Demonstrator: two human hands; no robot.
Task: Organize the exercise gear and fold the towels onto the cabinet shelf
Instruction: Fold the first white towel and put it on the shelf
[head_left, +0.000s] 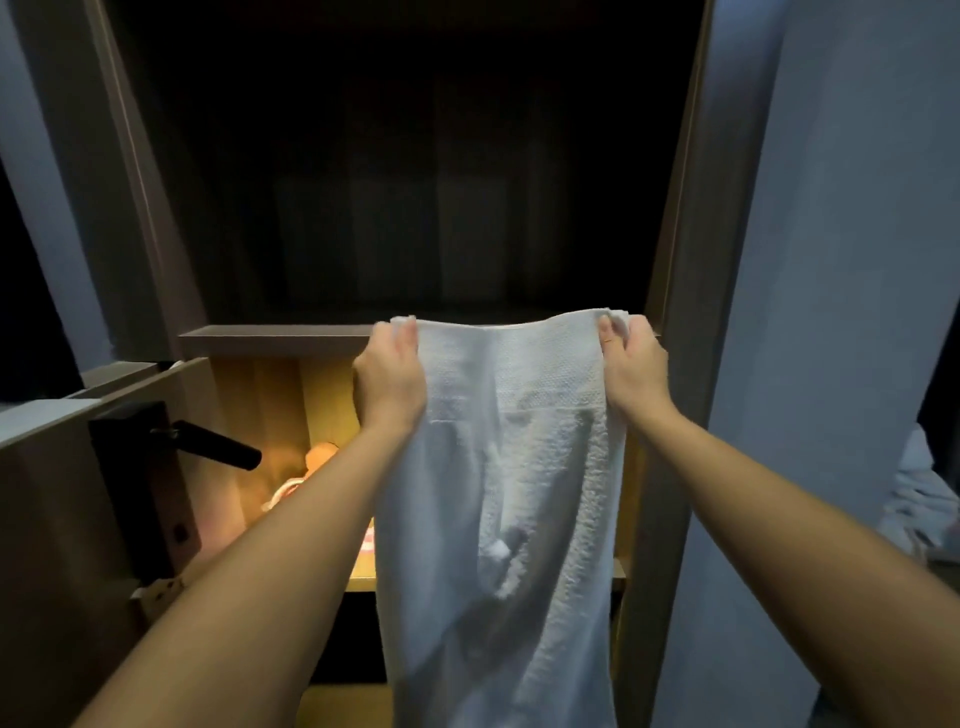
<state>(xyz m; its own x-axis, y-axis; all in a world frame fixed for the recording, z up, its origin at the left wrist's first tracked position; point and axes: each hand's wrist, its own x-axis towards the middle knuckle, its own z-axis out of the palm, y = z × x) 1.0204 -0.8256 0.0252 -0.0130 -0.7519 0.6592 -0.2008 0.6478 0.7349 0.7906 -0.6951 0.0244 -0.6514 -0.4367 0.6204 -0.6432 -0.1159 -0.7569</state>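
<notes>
both hands, left (390, 375) and right (635, 364), pinch the towel's (498, 493) top corners; its hanging end may snag the shelf (270, 339) edge.

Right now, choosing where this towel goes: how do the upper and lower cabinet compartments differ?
The upper compartment is dark; the lower compartment warmly lit. Small items show in the lower, none discernible in the upper. The towel hangs mainly across the lower. Both share one cabinet.
</notes>
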